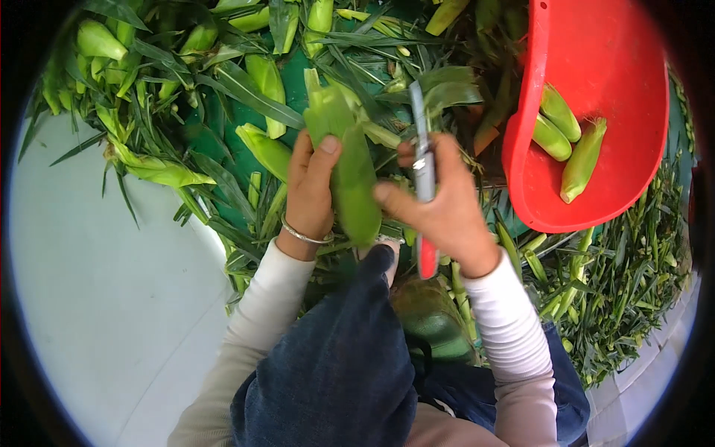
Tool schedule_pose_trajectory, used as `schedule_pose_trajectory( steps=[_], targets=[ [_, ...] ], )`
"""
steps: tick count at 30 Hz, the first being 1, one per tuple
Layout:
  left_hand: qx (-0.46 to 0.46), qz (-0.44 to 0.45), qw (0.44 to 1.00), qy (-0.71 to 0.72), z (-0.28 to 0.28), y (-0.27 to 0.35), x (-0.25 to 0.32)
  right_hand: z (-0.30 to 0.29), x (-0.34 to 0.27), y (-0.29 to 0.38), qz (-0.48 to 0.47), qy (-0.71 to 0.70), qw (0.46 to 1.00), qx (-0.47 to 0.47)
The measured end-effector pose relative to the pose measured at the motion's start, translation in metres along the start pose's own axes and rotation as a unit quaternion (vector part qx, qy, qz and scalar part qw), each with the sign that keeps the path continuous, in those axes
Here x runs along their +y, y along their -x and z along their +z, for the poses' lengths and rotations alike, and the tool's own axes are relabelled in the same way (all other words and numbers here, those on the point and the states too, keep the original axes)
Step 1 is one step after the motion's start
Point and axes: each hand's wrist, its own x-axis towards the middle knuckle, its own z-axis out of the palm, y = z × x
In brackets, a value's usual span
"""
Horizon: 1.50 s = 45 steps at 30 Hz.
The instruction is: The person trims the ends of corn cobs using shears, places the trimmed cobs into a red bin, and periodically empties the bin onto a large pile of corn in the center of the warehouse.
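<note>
My left hand, with a bracelet at the wrist, grips a green ear of corn in its husk. The ear hangs over my knee, its cut stalk end up and slightly blurred. In my right hand lies a knife with a grey body and a red end, its blade pointing away from me. The right thumb reaches to the husk's side; whether it touches cannot be told. Below the ear are my jeans.
At the right stands a red plastic scoop-shaped basin holding several husked-over ears. Unsorted ears and leaves cover a green sheet ahead. Leaf scraps pile at the lower right. A pale floor lies left.
</note>
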Motion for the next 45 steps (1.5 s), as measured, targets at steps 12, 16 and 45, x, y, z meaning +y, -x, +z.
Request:
schedule_pose_trajectory(
  steps=[12,16,45],
  targets=[
    [-0.159,-0.075,0.950,-0.259,0.032,0.027,0.082,-0.013,0.025,0.026,-0.130,0.032,0.989,0.068],
    [-0.173,-0.181,0.951,-0.182,0.055,0.030,0.076,-0.021,0.032,0.034,-0.109,-0.027,0.992,0.053],
    [-0.058,0.307,0.804,-0.507,-0.052,-0.032,0.064,-0.153,-0.006,0.053,0.088,-0.198,0.967,0.137]
  ],
)
